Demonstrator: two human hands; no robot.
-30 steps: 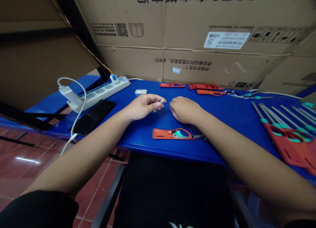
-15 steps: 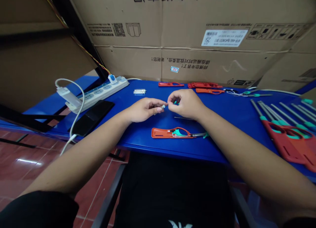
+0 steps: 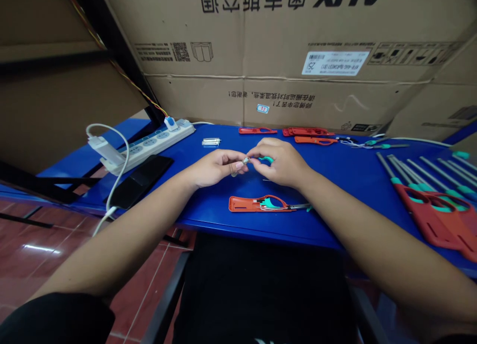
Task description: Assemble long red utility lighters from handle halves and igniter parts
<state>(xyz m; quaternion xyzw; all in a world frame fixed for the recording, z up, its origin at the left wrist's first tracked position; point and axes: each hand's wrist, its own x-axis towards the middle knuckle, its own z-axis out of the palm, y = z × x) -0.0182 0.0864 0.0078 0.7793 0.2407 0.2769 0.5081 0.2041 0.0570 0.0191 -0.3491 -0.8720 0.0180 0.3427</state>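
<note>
My left hand pinches a small silver metal fitting between thumb and fingertips, above the blue table. My right hand is curled around a small teal part, and its fingertips nearly touch the fitting. A thin metal shaft seems to run under this hand, partly hidden. Below both hands lies an orange-red plastic handle with a teal piece and a metal blade set in it. A clear tube of small metal parts lies beyond my left hand.
A white power strip and a black phone with a charging cable sit at the table's left. Red handles line the back edge. Teal-gripped metal tools and red handles lie at the right. Cardboard boxes stand behind.
My right hand has moved left and closed in on my left hand, bringing the teal part up to the metal fitting. My left hand has barely moved.
</note>
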